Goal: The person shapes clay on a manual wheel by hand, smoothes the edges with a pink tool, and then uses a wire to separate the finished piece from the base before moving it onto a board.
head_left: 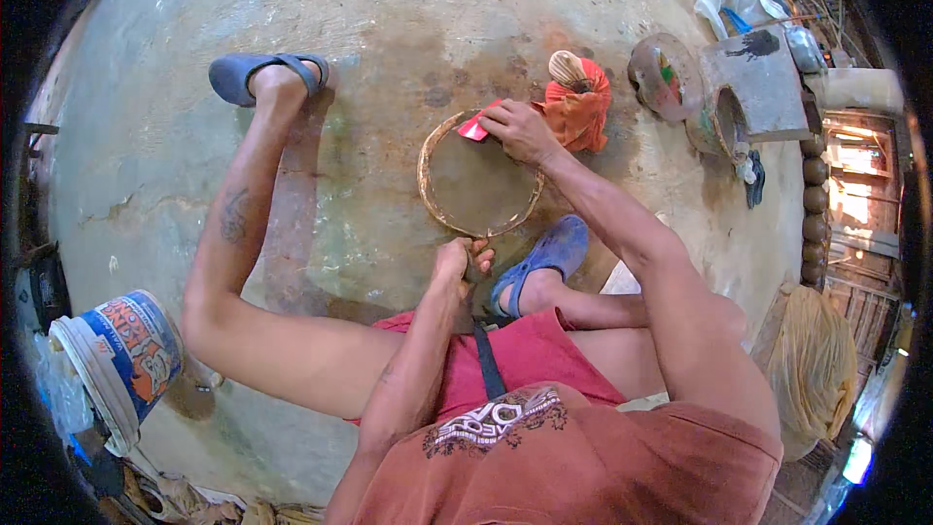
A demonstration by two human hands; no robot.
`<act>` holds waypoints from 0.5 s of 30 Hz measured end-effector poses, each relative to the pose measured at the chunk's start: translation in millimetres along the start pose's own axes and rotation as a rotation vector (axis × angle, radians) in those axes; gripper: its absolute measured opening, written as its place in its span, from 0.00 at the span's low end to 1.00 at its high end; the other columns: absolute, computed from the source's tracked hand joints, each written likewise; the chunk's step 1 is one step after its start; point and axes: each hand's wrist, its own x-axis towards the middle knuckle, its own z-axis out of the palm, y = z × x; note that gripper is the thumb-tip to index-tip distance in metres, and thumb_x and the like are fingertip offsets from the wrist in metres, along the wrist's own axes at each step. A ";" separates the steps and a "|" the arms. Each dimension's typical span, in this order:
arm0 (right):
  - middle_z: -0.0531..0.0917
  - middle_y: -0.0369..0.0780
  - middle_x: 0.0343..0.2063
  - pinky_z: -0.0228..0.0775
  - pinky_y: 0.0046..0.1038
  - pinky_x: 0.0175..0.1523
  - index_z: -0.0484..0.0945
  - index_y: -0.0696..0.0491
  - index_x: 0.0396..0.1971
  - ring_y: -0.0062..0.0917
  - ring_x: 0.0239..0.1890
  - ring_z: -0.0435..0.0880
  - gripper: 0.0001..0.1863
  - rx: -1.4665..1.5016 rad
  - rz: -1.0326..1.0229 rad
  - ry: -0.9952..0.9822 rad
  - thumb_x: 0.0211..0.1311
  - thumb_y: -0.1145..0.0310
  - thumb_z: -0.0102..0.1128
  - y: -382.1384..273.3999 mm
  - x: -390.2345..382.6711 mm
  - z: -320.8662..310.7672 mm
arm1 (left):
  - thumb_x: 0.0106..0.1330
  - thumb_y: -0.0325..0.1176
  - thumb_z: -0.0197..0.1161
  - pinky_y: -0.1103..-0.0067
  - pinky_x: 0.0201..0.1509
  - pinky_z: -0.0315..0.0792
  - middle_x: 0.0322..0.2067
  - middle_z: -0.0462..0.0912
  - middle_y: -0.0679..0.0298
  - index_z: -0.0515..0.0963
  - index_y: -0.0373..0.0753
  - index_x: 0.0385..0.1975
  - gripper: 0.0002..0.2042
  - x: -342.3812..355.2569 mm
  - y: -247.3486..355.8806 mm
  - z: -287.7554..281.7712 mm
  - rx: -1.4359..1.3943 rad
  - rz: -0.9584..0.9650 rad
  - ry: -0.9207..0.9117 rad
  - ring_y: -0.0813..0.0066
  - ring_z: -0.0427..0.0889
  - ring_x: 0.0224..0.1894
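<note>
A round, shallow hoop (425, 167) with a pale brown rim lies between my legs, its middle a dull grey-brown. My right hand (522, 133) reaches over its far right rim and pinches a bright pinkish-red piece (475, 126), thin and shiny, perhaps plastic or cloth. Close to the near rim, my left hand (461, 261) has its fingers curled closed; what they hold is hidden. Something dark shows just under that hand. Right behind my right hand stands an orange-red cloth bundle (575, 119) with a tan, ribbed piece (567, 68) on top.
At the right stand a round vessel (649, 78), a grey block (750, 87) and a tan sack (812, 369). A white and blue bucket (121, 360) is at the left. My blue clogs (238, 81) rest on the stained concrete floor (379, 0).
</note>
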 end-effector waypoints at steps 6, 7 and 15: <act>0.82 0.37 0.42 0.80 0.39 0.47 0.82 0.49 0.46 0.35 0.46 0.81 0.23 -0.084 0.429 -0.201 0.45 0.72 0.66 -73.3 -92.8 -26.1 | 0.77 0.31 0.47 0.75 0.27 0.79 0.35 0.83 0.56 0.76 0.31 0.48 0.13 14.7 4.2 -8.9 -0.083 0.021 -0.029 0.65 0.85 0.32; 0.82 0.38 0.41 0.80 0.40 0.45 0.81 0.50 0.46 0.36 0.46 0.81 0.23 -0.083 0.544 -0.263 0.43 0.71 0.67 -100.5 -103.5 -32.4 | 0.77 0.31 0.47 0.74 0.27 0.79 0.33 0.83 0.57 0.77 0.31 0.46 0.12 10.1 6.4 -3.5 -0.059 -0.002 -0.004 0.64 0.85 0.32; 0.80 0.43 0.31 0.80 0.43 0.41 0.81 0.53 0.33 0.40 0.38 0.83 0.08 0.223 0.819 0.002 0.51 0.71 0.63 -242.1 -30.1 -6.1 | 0.75 0.38 0.52 0.70 0.28 0.78 0.31 0.84 0.60 0.81 0.39 0.38 0.12 6.7 26.9 -19.3 0.104 -0.015 0.012 0.70 0.84 0.30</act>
